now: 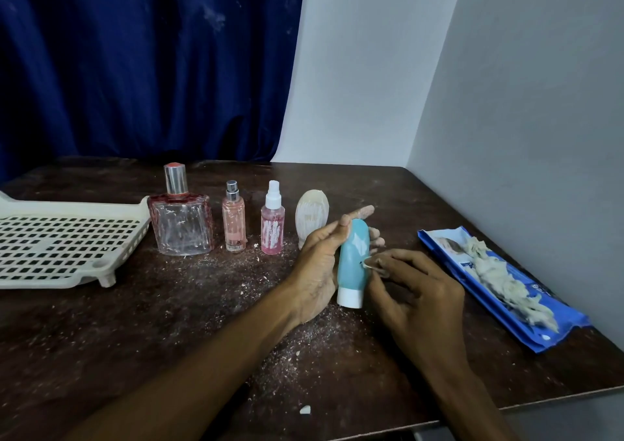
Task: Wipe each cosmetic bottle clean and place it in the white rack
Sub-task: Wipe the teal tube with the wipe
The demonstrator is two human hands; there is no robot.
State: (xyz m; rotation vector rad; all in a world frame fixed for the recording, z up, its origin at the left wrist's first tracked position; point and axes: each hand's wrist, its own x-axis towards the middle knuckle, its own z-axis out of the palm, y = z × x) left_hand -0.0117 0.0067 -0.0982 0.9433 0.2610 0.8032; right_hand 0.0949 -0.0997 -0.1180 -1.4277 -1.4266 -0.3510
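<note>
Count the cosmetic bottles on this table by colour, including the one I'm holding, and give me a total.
Pink: 3 (large perfume bottle, slim spray bottle, pump spray bottle)
Cream: 1 (oval bottle)
Blue: 1 (blue tube, held in the left hand; the right hand pinches a tissue scrap against it)
Total: 5

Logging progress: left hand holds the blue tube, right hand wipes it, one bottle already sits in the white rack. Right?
No: the head view shows the white rack holding no bottle. The left hand holds the blue tube, the right hand wipes it.
</note>
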